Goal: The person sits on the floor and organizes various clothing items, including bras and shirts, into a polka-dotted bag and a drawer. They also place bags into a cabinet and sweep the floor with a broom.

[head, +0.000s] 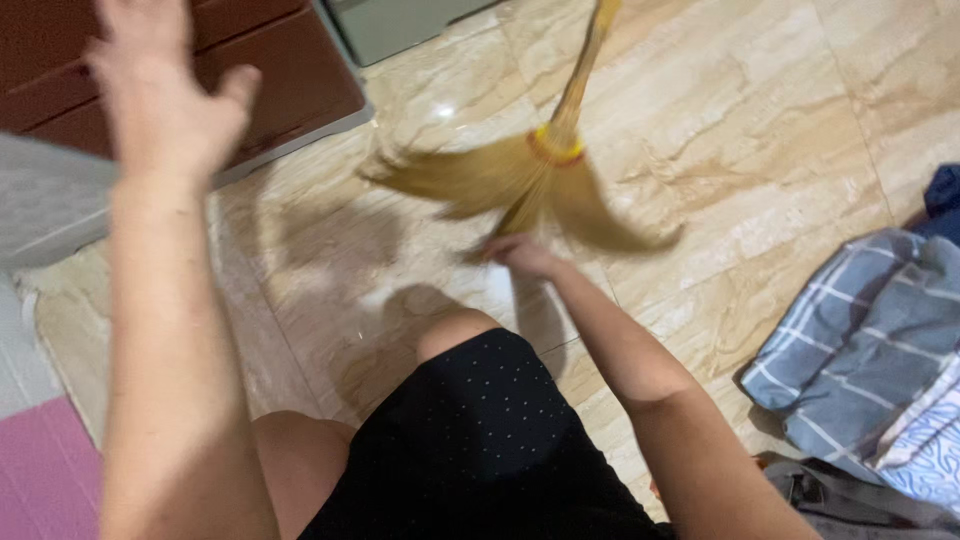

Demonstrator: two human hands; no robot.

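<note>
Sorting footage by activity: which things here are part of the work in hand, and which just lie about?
In use:
straw broom
right hand, at its bristles
left hand, raised, open, empty
marble floor

Lying about:
checked blue cloth
pink mat
brown drawers

A straw broom (540, 175) — yellow-bound, bristles fanned and blurred — tilted over the marble floor.
</note>
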